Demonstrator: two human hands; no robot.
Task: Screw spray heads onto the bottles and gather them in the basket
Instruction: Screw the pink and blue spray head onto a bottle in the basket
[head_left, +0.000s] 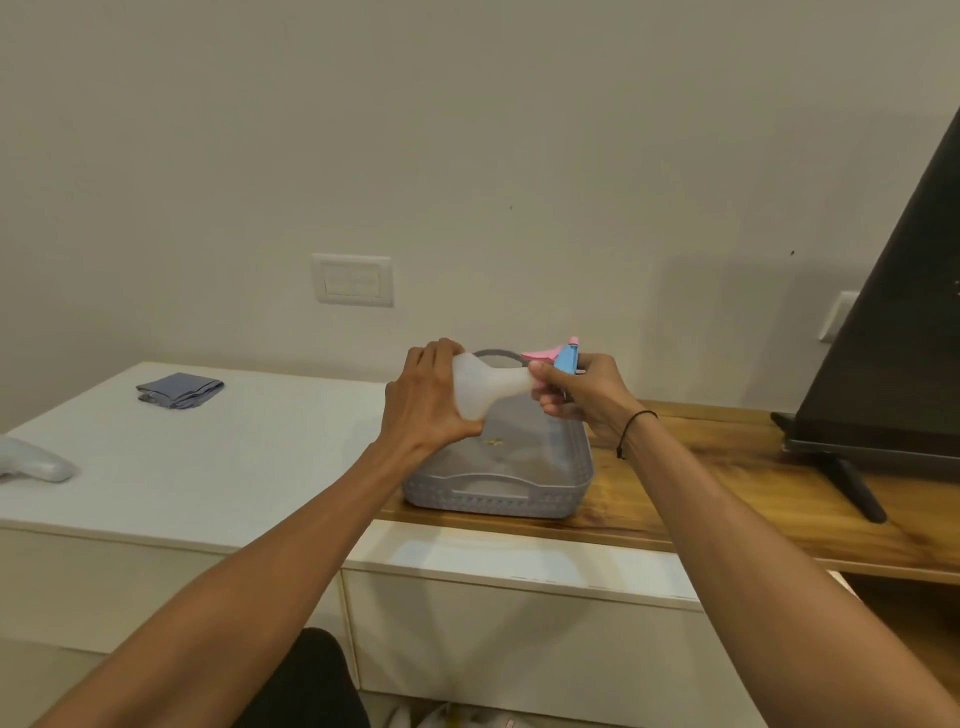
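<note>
Bottle (485, 384) neck hidden by fingers (545, 382)

The bottle (480, 384) is a milky, translucent white, and the spray head (558, 358) at its neck is two-coloured — a pink trigger and nozzle tip on a sky-blue body. The basket (498, 499) is pale lilac-grey, its walls moulded in a fine woven pattern. It stands on a warm honey-brown wooden surface (727, 499) with darker grain streaks, beside a plain white cabinet top (208, 457). On that white top lies a folded cloth (179, 391) in slate blue-grey. A thin black cord (636, 423) circles the right wrist. The television (893, 338) and its stand are black — the wall (467, 130) behind is a flat cream.
</note>
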